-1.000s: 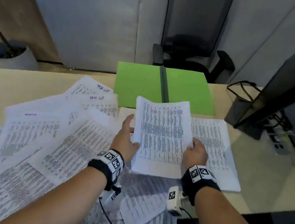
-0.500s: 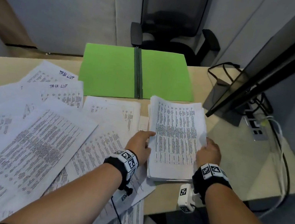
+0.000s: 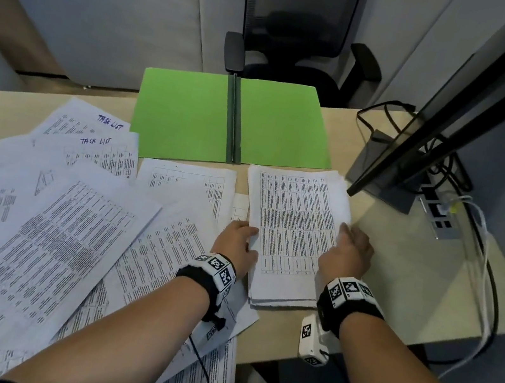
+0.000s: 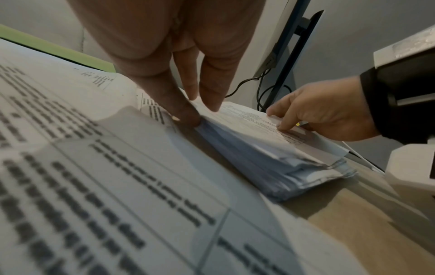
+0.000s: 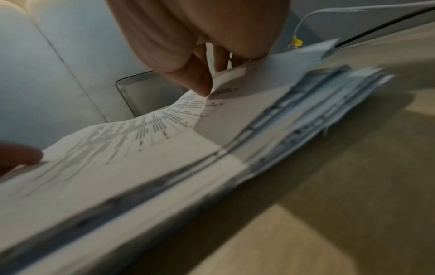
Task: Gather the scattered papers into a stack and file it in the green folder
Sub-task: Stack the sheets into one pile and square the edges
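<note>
A stack of printed papers (image 3: 294, 231) lies flat on the desk, just in front of the right half of the open green folder (image 3: 190, 114). My left hand (image 3: 239, 242) holds the stack's left edge; in the left wrist view its thumb and forefinger (image 4: 200, 113) close on that edge of the stack (image 4: 270, 158). My right hand (image 3: 347, 254) grips the right edge; the right wrist view shows it (image 5: 212, 81) pinching the top sheets, one curled up between the fingers. Several loose printed sheets (image 3: 55, 225) overlap across the desk's left side.
A dark monitor (image 3: 458, 109) on a stand (image 3: 387, 174) leans over the desk's right rear. A power strip (image 3: 438, 212) and cables (image 3: 480, 279) lie beside it. An office chair (image 3: 298, 31) stands behind the desk. Bare wood (image 3: 412, 285) shows right of the stack.
Both hands have carried the stack from above the loose sheets to the right and laid it on bare desk in front of the folder's right half. The view has turned right.
</note>
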